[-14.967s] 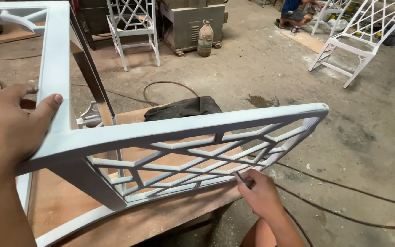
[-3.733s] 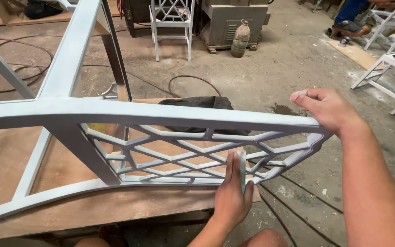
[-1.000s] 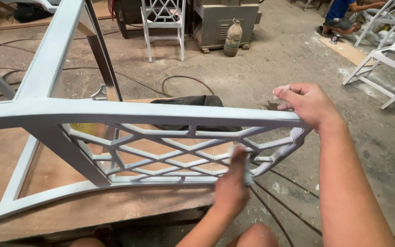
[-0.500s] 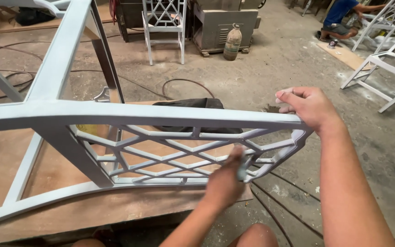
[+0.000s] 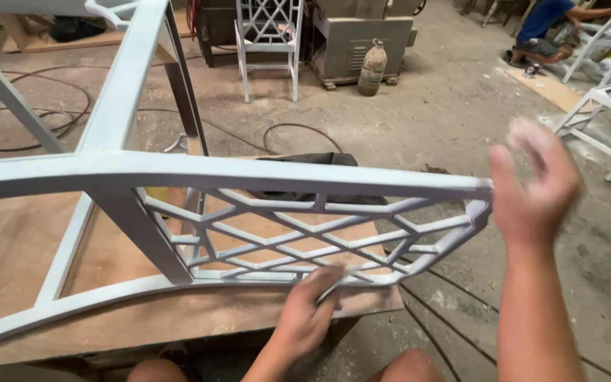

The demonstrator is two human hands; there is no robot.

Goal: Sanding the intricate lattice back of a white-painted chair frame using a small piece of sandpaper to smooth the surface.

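Two bare hands work around a white-primed chair frame (image 5: 178,177) lying on its side on a low plywood table (image 5: 107,311) in a dusty workshop, its lattice panel (image 5: 305,237) facing the camera. The left hand (image 5: 309,311) reaches up from below, its fingers touching the bottom rail of the lattice near the table's front edge; motion blur hides whether anything is pinched between them. The right hand (image 5: 535,187) hangs in the air just beside the frame's curved far corner, fingers loosely spread and blurred, gripping nothing and not clearly in contact with the wood. The frame looks rigid and fairly light for its bulk, an awkward, open shape more than a heavy one; its matte coat probably gives a dry, chalky grip rather than a slick one. The thin lattice bars appear the weakest part, so the thick top rail and the stout upright beside the panel would be the safer places to hold. A dark cloth bundle (image 5: 305,161) lies on the table behind the lattice. Farther off stand another white chair (image 5: 266,42), a grey machine (image 5: 362,39) and a gas cylinder (image 5: 372,68), while a crouching co-worker (image 5: 549,28) tends more frames.
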